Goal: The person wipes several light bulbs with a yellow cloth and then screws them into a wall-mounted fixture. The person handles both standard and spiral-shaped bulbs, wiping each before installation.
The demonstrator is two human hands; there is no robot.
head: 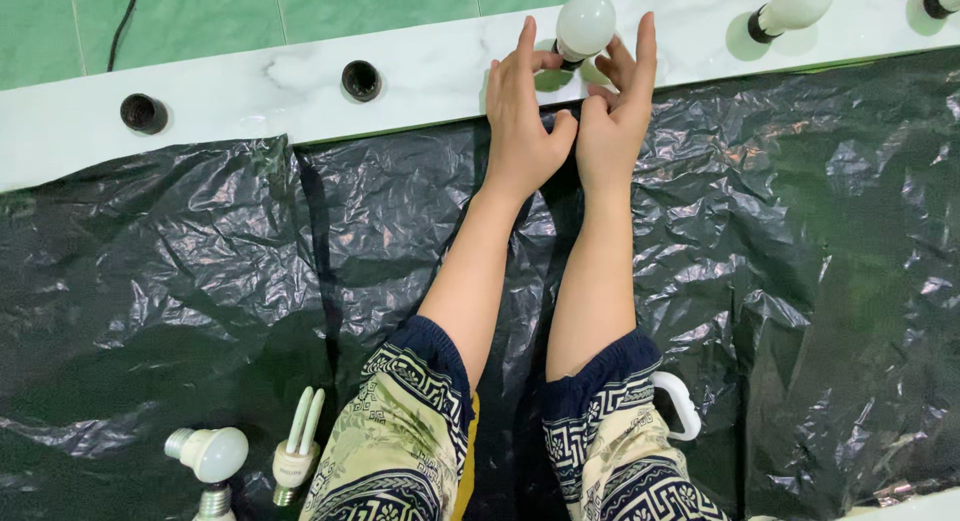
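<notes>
Reaching to the far edge, both hands close around a white round bulb point(585, 23) seated in a black socket point(567, 53) on the white marble strip point(430, 76). Left hand point(520, 121) cups it from the left with fingers loosely curled; right hand point(615, 116) touches its base from the right. The bulb's axis tilts far-right, directly beyond both hands, roughly equally near. Empty sockets point(361, 80) lie further left.
</notes>
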